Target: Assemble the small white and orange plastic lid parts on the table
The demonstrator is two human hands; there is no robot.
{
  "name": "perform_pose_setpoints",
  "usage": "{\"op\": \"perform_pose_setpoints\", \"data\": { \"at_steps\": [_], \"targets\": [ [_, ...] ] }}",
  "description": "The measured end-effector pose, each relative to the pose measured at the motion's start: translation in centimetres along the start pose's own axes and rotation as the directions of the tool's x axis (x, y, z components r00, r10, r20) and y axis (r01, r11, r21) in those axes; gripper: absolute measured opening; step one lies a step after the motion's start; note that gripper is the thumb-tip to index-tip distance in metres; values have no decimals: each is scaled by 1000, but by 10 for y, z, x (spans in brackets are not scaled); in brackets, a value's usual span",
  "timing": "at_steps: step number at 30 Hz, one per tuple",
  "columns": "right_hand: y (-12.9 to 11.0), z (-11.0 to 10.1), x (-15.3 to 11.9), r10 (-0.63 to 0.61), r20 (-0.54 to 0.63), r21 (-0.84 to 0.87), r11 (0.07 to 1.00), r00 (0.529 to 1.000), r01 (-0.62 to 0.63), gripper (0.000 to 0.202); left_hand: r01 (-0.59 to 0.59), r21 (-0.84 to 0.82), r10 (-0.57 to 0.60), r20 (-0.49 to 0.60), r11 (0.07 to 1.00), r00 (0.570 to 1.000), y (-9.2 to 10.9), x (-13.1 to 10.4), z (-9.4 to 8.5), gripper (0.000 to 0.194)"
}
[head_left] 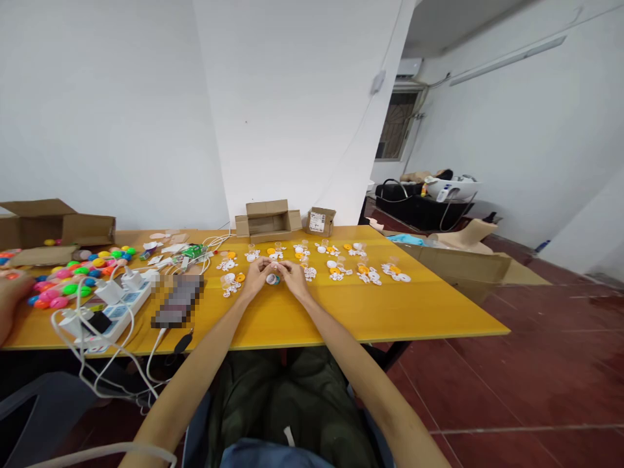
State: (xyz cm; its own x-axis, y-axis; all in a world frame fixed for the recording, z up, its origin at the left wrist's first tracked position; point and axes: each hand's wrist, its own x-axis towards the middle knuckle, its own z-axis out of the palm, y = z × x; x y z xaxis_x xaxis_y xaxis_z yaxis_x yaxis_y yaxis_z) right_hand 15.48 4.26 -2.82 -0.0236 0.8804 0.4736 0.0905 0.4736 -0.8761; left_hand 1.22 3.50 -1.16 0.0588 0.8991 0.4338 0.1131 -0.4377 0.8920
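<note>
My left hand (257, 273) and my right hand (292, 275) meet over the middle of the yellow table (302, 318), fingertips closed together around something small that I cannot make out. Just below the fingertips is a small round white and teal piece (272, 279); whether it is held or lies on the table is unclear. Around both hands lie small groups of white discs (310, 273), orange rings (240, 277) and clear cups (340, 260).
An open cardboard box (268, 224) and a smaller box (320, 221) stand at the back. On the left are a power strip (119, 312) with cables, a phone (178, 301), colourful balls (58, 286) and another person's hand (12, 289).
</note>
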Motion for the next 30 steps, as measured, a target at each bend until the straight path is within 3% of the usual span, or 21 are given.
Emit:
{"op": "perform_pose_setpoints", "data": {
  "at_steps": [30],
  "targets": [
    [12,-3,4,7,61,-54,999,998,-4,35,8,14,-8,64,1000,998,-2,-1,-3,34]
  ]
}}
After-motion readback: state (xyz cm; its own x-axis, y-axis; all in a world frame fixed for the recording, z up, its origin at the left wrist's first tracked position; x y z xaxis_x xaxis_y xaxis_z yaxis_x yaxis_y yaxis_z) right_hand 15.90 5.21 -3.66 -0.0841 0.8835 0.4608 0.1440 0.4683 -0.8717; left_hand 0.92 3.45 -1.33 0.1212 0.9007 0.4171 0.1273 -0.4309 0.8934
